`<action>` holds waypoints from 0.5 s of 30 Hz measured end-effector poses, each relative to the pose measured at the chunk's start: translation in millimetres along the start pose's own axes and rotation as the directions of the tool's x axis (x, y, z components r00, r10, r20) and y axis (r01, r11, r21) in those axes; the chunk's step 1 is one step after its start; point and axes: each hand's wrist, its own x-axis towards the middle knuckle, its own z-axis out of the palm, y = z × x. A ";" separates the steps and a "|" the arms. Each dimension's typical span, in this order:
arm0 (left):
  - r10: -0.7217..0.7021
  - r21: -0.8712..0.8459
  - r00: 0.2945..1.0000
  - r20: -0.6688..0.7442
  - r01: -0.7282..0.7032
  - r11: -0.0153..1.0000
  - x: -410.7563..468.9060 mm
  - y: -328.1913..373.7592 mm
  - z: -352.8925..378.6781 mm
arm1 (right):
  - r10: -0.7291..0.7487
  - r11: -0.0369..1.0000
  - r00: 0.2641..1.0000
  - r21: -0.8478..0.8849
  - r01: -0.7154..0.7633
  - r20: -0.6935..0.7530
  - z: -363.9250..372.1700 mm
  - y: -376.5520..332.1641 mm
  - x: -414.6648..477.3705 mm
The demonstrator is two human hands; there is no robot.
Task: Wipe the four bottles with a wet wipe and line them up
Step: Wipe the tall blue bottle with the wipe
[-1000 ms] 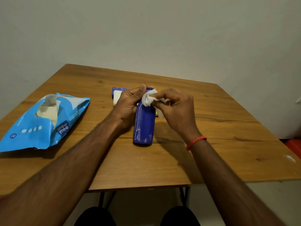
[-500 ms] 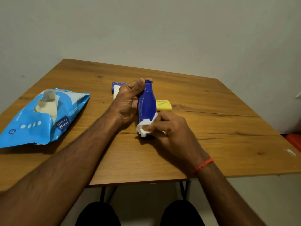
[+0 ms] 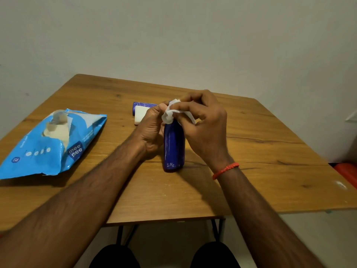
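Fingers (image 3: 185, 108) of R hand (image 3: 204, 130) curled, pinching crumpled white wet wipe (image 3: 169, 114) on top of blue bottle (image 3: 173, 147). Bottle glossy, cylindrical, standing mid-table (image 3: 251, 171). L hand (image 3: 152, 130) grips its neck. Wipes pack (image 3: 48, 146) at left, flap open, sheet showing. Behind, lying flat: 2nd blue bottle (image 3: 140, 104), white bottle (image 3: 140, 115). 3 bottles visible.

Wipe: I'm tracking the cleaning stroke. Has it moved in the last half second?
Yes. In the right hand, the wipe rose from the base of the blue bottle to its top.
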 end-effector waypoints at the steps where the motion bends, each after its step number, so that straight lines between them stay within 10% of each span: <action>1: 0.002 -0.015 1.000 -0.016 -0.002 1.000 -1.2 -1.1 -0.3 | 0.012 1.000 1.000 -0.001 -0.012 -0.027 3.1 -1.4 1.8; 7: -0.004 0.000 1.000 -0.026 0.004 1.000 -3.5 -0.5 0.1 | 0.051 0.999 0.998 0.004 -0.050 -0.021 6.4 -7.5 -18.4; 15: 0.030 0.095 0.996 0.079 -0.037 0.995 -5.0 1.7 9.0 | -0.098 0.952 0.828 -0.189 0.239 0.552 -19.3 0.6 -82.3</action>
